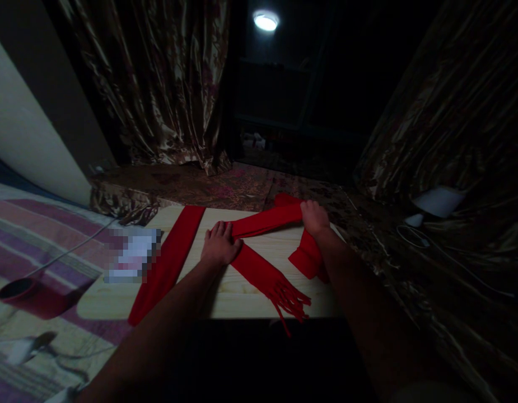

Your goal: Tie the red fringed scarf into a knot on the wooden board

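Note:
A red fringed scarf (259,268) lies bent on a pale wooden board (250,296), its fringe hanging over the near edge. My left hand (220,246) rests on the bend of the scarf with its fingers lying flat. At the board's far right, my right hand (315,217) is closed on the scarf, and a straight stretch of cloth runs between both hands. More red fabric (307,254) is bunched below and behind my right hand. A long red strip of cloth (170,263) crosses the board to the left of my left hand; whether it joins the scarf I cannot tell.
On the board's left lies a blurred-out flat item (135,254). A red cylindrical container (36,296) rests on a striped bedcover (15,224) with cables nearby. Patterned curtains (158,84) hang behind. A white lamp (439,201) and its cord are on the right.

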The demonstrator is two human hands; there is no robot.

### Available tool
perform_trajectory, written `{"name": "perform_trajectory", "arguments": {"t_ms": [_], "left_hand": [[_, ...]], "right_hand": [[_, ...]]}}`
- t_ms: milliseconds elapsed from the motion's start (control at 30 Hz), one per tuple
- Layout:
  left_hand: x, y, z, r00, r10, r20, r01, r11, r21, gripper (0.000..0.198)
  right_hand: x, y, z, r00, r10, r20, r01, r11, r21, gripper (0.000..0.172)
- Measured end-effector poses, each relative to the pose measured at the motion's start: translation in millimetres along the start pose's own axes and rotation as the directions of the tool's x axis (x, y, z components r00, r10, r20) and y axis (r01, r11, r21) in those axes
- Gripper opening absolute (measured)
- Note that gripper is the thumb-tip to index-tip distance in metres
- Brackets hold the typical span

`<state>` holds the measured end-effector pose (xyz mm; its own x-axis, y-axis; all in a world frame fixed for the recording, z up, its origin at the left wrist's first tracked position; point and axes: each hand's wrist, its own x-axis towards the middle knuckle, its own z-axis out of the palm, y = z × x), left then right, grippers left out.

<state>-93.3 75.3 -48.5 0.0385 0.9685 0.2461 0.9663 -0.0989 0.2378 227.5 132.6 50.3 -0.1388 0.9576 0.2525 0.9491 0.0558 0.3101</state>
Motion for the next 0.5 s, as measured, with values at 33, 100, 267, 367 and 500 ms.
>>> {"name": "perform_trajectory", "arguments": {"t_ms": [33, 100, 267, 367, 500], "left_hand": [[0.1, 0.1, 0.3, 1.0, -0.024, -0.011, 0.024, 1.0, 0.008, 0.078], [0.4, 0.3, 1.3, 0.998, -0.054, -0.026, 0.055, 0.998, 0.016, 0.077], [-0.7, 1.1, -1.7, 0.989, -0.015, -0.147, 0.017, 1.0, 0.007, 0.071], [-4.1, 1.4, -8.9, 0.961, 0.132, -0.244, -0.139, 0.99, -0.011, 0.052], [-6.7, -0.6, -10.9, 0.952, 0.209, -0.222, -0.221, 0.975, -0.034, 0.032]], "right_hand": [[-0.3, 0.4, 3.9, 0.995, -0.043, 0.095, 0.043, 0.999, 0.003, 0.039], [-2.7, 0.0, 13.2, 0.956, -0.115, 0.269, 0.113, 0.993, 0.025, 0.035], [-8.5, -7.4, 24.4, 0.954, -0.139, 0.264, 0.132, 0.99, 0.045, 0.039], [-10.8, -15.4, 23.0, 0.963, -0.179, 0.2, 0.156, 0.98, 0.126, 0.038], [-16.0, -22.1, 28.7, 0.966, -0.22, 0.133, 0.163, 0.925, 0.343, 0.037]]}}
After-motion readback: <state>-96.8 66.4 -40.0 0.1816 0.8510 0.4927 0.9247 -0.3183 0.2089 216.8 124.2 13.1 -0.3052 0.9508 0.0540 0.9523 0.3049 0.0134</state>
